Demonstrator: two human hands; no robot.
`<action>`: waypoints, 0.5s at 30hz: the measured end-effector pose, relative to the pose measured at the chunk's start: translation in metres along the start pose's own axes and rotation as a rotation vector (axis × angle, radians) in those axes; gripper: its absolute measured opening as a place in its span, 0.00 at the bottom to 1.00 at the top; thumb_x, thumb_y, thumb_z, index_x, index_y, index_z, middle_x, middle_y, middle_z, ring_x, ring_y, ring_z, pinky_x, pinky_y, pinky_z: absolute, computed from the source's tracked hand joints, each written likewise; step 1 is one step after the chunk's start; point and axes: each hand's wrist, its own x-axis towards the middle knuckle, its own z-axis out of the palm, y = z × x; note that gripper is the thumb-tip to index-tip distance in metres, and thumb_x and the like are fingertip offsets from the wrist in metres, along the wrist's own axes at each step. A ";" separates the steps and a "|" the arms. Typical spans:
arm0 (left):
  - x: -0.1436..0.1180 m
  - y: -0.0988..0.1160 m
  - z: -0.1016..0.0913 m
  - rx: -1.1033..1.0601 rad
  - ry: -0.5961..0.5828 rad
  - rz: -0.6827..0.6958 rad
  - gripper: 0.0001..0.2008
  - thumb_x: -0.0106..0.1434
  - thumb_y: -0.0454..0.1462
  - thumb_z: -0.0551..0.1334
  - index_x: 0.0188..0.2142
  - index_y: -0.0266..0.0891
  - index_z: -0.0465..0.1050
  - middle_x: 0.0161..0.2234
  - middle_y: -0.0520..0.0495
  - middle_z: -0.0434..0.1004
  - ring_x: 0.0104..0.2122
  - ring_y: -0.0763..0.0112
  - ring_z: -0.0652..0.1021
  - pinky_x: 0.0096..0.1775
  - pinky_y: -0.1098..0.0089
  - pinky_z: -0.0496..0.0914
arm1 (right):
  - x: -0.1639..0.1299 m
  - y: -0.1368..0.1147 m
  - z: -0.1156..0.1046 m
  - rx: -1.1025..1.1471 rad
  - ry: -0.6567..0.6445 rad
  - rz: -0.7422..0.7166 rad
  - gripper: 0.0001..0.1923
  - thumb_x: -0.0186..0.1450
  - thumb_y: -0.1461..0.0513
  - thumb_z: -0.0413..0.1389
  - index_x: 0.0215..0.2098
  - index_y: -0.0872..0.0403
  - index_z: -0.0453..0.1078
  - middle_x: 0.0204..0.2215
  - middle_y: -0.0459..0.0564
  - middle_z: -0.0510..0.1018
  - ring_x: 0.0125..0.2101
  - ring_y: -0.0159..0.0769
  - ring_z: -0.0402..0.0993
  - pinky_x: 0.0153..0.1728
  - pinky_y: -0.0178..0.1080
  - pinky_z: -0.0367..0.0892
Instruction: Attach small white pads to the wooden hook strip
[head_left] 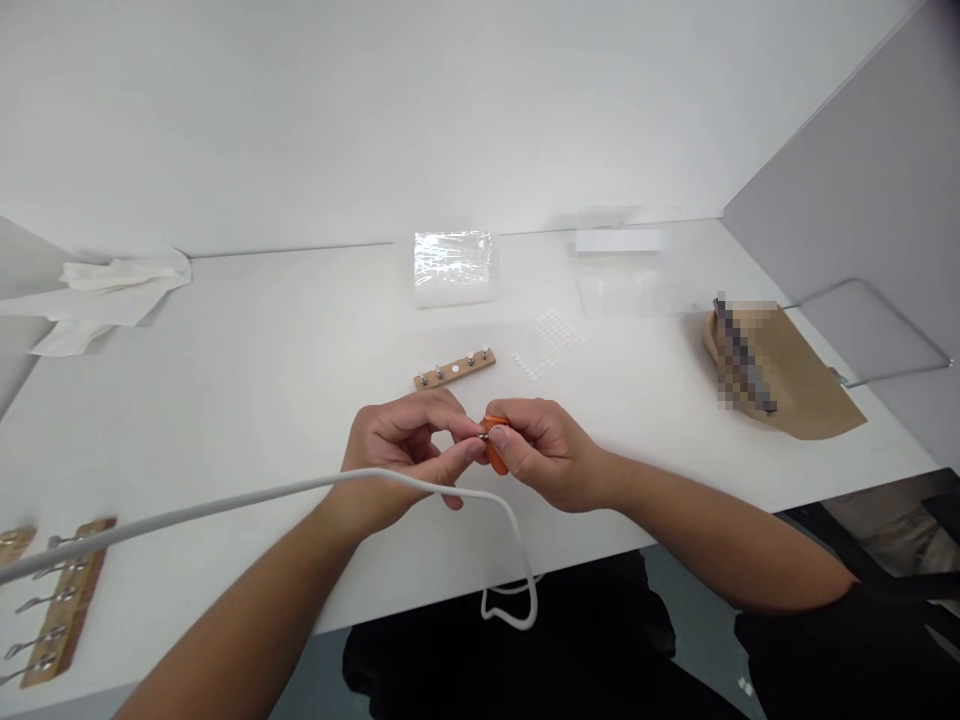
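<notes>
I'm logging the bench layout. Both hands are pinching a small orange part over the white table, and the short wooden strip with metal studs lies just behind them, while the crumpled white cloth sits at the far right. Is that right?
Not quite. The head view shows the crumpled white cloth at the far left, not the right. The rest holds: the left hand and right hand pinch the small orange part over the white table, with the wooden strip just behind.

Two bare forearms enter from the bottom edge; no sleeves cover them up to where the picture cuts them off; the left hand (401, 450) and right hand (544, 455) wear no gloves, rings or watch; wrists are uncovered, with no bands or straps; fingernails are short and unpainted; on the right side, near the elbow, dark, near-black clothing shows at the lower corner; it is too dim to tell the garment.
</notes>
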 end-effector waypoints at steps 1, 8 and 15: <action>0.000 0.000 -0.001 -0.015 -0.011 -0.009 0.05 0.65 0.32 0.72 0.40 0.41 0.86 0.33 0.45 0.81 0.29 0.68 0.83 0.19 0.74 0.82 | 0.000 0.000 0.000 0.002 -0.003 -0.006 0.15 0.75 0.56 0.51 0.30 0.52 0.65 0.26 0.43 0.67 0.27 0.30 0.61 0.28 0.35 0.61; 0.001 0.000 -0.004 -0.106 -0.090 -0.090 0.05 0.67 0.35 0.70 0.41 0.43 0.86 0.33 0.45 0.80 0.28 0.68 0.83 0.17 0.72 0.81 | 0.000 -0.002 -0.001 0.009 -0.024 -0.029 0.14 0.75 0.57 0.51 0.31 0.52 0.65 0.26 0.43 0.67 0.28 0.31 0.64 0.29 0.35 0.63; 0.001 -0.002 -0.006 -0.165 -0.133 -0.132 0.05 0.68 0.36 0.69 0.42 0.39 0.85 0.34 0.43 0.78 0.32 0.64 0.84 0.18 0.74 0.81 | 0.000 -0.003 -0.001 0.019 -0.035 -0.042 0.13 0.74 0.58 0.51 0.32 0.52 0.65 0.26 0.44 0.69 0.30 0.33 0.68 0.31 0.36 0.66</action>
